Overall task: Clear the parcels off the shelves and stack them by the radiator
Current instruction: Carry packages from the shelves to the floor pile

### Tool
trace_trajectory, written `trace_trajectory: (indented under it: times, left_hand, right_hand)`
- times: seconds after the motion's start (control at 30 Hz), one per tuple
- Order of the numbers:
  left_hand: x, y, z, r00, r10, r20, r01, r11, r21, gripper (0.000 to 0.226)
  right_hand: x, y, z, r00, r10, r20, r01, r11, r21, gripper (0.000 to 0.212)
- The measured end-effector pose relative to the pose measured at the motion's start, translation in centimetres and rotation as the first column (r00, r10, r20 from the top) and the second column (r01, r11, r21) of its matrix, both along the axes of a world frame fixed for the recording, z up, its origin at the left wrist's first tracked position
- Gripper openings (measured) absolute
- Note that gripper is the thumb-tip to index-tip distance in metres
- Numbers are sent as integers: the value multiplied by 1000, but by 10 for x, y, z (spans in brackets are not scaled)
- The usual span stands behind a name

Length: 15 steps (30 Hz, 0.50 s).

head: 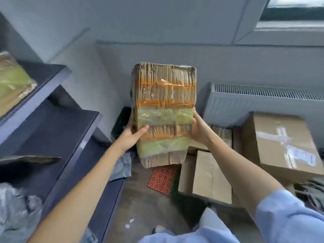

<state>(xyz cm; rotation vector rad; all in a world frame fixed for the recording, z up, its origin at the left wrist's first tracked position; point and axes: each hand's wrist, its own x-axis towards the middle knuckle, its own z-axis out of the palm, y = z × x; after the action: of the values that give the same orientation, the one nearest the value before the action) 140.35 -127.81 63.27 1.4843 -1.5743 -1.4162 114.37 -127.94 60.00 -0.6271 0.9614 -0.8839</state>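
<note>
I hold a brown cardboard parcel (164, 95) wrapped in clear, orange and yellow-green tape up in the air at the centre of the view. My left hand (130, 135) grips its left side with the thumb across the front. My right hand (199, 128) grips its right side. The white radiator (259, 100) stands against the wall to the right, behind the parcel. Several cardboard boxes (280, 142) lie on the floor in front of it. Dark blue shelves (52, 109) stand at the left, with a taped parcel (14, 81) on an upper shelf.
Grey plastic mailer bags (17, 213) lie on a lower shelf at the left, another grey bag (122, 163) at the shelf's end. A red-and-green patterned packet (164, 179) lies on the floor beside a box (208, 176). A window (294, 9) is at the top right.
</note>
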Motion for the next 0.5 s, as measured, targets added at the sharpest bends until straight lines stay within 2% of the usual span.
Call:
trace_trajectory:
  times: [0.13,0.23,0.37,0.5]
  left_hand:
    - [-100,-32,-73,990,-135,-30,138,967,214,64]
    - [-175,-50,-140,983,-178,-46,182,907,380,53]
    - [-262,-68,-238,981,-193,-27,177,828,532,57]
    - [-318,-76,-329,988,-141,-59,148,777,612,63]
  right_hand:
    - [-92,33,-72,977,-170,-128,191,965,180,61]
    - [-152,46,-140,930,-282,-234,352,866,356,54]
    - [-218,52,-243,887,-329,-326,457,730,509,69]
    - [-268,36,-322,838,-310,-448,529,663,530,75]
